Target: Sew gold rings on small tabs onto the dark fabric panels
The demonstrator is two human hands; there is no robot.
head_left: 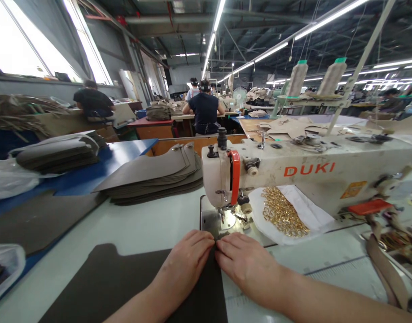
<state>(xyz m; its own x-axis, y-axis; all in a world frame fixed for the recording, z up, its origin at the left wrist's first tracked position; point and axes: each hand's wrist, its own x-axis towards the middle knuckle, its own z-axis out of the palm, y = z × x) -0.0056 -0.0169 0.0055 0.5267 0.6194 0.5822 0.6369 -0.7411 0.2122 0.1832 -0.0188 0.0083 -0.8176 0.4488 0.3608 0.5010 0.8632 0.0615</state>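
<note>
A dark grey-brown flat panel (125, 278) lies on the pale sewing table, its far corner just in front of the sewing machine (260, 170). My left hand (190, 258) rests over that corner, fingers bent and pressed together on the material. Close beside it, my right hand (244, 262) pinches at the panel's right edge, thumb and fingers drawn in. The fingertips of both hands nearly meet, and they hide what lies between them. Just beyond them are the lit needle plate (229, 220) and presser foot.
Gold-coloured metal rings (283, 213) lie on white cloth under the machine arm. A stack of cut panels (155, 175) stands behind left, with another stack (59, 152) on the blue surface. Straps (386, 264) hang at the right. Thread cones (297, 78) stand above. Other people sit farther off.
</note>
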